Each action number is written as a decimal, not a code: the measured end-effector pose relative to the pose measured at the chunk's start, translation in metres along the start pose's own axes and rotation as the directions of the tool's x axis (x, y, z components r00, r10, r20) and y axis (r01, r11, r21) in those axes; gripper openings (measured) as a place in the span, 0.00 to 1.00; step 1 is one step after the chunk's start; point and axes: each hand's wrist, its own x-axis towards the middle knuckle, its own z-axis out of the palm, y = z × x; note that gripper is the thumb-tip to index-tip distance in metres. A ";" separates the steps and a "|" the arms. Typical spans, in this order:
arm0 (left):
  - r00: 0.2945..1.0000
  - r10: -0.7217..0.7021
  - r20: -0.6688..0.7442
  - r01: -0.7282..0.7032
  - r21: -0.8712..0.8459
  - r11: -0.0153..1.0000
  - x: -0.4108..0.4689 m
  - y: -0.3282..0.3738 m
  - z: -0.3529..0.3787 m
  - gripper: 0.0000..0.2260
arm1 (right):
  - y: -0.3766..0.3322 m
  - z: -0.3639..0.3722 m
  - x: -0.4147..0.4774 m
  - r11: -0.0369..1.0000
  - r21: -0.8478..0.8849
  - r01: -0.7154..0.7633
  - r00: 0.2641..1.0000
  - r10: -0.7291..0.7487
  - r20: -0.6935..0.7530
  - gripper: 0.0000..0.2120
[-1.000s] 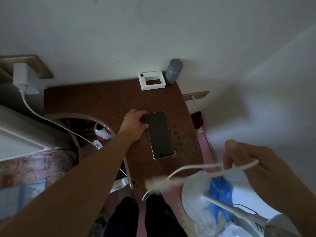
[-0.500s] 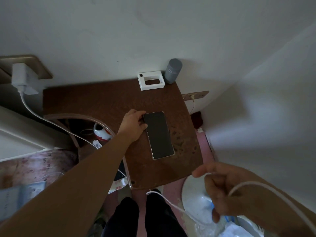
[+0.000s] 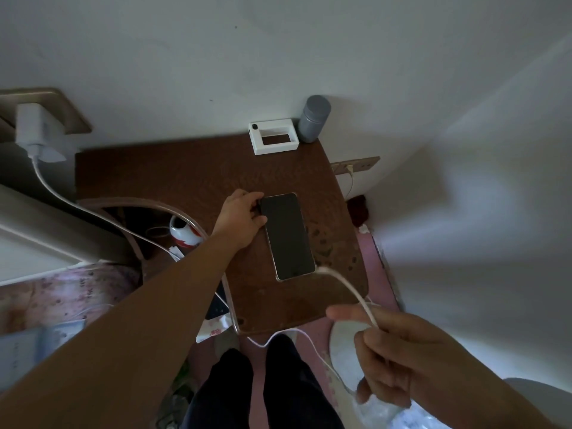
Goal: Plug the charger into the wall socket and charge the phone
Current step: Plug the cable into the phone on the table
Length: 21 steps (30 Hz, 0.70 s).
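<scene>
At the far left a white charger (image 3: 31,128) sits plugged into the wall socket (image 3: 66,111), and its white cable (image 3: 102,216) runs down from it, passes behind the left forearm and reappears below the near edge of the tabletop (image 3: 173,174). Under the tabletop's curved cut-out stands a small white and red object (image 3: 184,233), blurred in the shade.

The left hand (image 3: 241,216) lies on the brown wood with its grip closed lightly on the far left corner of the phone (image 3: 288,236): fingertips over the top edge, thumb pressed on the dark screen near that corner. The phone lies flat and face up near the middle of the tabletop, its long side running away from the person, the near end angled slightly to the right.

At the back edge against the wall stand a white rectangular frame (image 3: 274,136) and, just beside it on the right, a grey cylinder (image 3: 314,119).

The free end of the cable arches up from the right hand (image 3: 399,357) to the phone's near right corner, where its tip touches or sits just at the edge; whether the plug is seated cannot be told. The right hand's grip is pinched shut on the cable, held in the air near the tabletop's front right corner, well apart from the phone itself. Slack cable loops below this hand, over the dark trouser legs (image 3: 263,391).
</scene>
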 end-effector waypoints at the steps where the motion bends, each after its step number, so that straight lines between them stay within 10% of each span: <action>1: 1.000 0.001 -0.001 -0.001 0.002 1.000 0.000 0.000 0.000 0.25 | 0.002 0.001 0.000 1.000 0.016 0.017 1.000 -0.017 -0.010 0.21; 21: 1.000 -0.007 0.000 0.007 -0.030 1.000 -0.008 0.008 -0.004 0.24 | 0.033 0.005 0.029 0.961 -0.085 0.265 0.933 -0.277 -0.229 0.11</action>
